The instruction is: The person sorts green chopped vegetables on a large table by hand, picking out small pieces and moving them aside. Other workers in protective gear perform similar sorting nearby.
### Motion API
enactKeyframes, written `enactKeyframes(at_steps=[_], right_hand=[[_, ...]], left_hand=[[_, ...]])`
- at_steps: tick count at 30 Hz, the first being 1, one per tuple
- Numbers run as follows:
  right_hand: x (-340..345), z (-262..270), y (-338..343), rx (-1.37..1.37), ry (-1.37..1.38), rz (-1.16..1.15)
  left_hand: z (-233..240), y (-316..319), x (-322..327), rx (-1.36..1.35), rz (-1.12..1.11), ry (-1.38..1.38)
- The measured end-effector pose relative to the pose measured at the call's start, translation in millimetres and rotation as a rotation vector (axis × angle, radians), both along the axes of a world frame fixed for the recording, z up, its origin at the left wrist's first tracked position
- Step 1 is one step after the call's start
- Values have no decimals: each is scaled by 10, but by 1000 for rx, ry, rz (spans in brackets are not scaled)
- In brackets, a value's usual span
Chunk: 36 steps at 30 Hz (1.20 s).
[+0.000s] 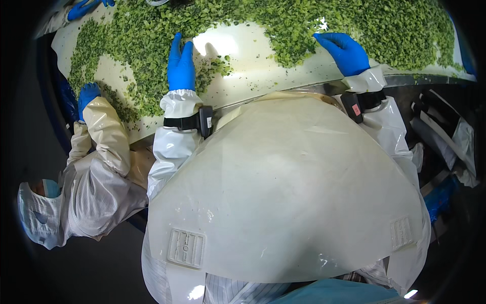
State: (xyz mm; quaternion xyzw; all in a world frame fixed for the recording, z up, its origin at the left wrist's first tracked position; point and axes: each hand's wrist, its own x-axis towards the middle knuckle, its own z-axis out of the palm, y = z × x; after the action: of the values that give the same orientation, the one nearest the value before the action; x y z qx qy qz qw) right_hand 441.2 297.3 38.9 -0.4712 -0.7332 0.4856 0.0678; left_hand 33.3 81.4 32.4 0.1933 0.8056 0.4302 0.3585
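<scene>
Chopped green leafy vegetable pieces [148,45] lie spread in a loose layer over a white work surface [250,49]. My left hand [181,66], in a blue glove, rests over the edge of the pieces with its fingers stretched out and apart. Nothing shows in its grasp. My right hand [347,55], also gloved in blue, is at the near edge of the pieces on the right. Its thumb and fingertips come together in a pinch; whether a small piece is between them is too small to make out.
At left a co-worker in white clothing [102,193] leans over the table, a blue-gloved hand [89,93] by its edge. Another person's gloved hand [81,9] appears at the upper left. A metal rim [410,79] borders the surface before my white apron [281,182].
</scene>
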Motion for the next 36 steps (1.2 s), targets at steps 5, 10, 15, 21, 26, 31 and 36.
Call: enactKeyframes(at_steps=[5,10,15,21,26,31,36], right_hand=[[-877,53,354,116,-131,91],[-1346,77,426,283,-142,199],[-1386,-100,372,77,-50,72],[-1378,-357,433,568,-133,235],[-1308,-402,440,504,-200,250],[-1268,-369,451,488,-286,357],[-1242,-398,463,426,-322,268]], left_hand=[[307,-748,174,46,-452,591],[345,-1067,488,39,-498,730],[338,-1056,506,-37,-514,754],[405,-995,474,-60,-531,673],[383,-996,480,52,-511,732],[376,-1006,461,-103,-512,636],[366,-1014,442,-116,-513,590]])
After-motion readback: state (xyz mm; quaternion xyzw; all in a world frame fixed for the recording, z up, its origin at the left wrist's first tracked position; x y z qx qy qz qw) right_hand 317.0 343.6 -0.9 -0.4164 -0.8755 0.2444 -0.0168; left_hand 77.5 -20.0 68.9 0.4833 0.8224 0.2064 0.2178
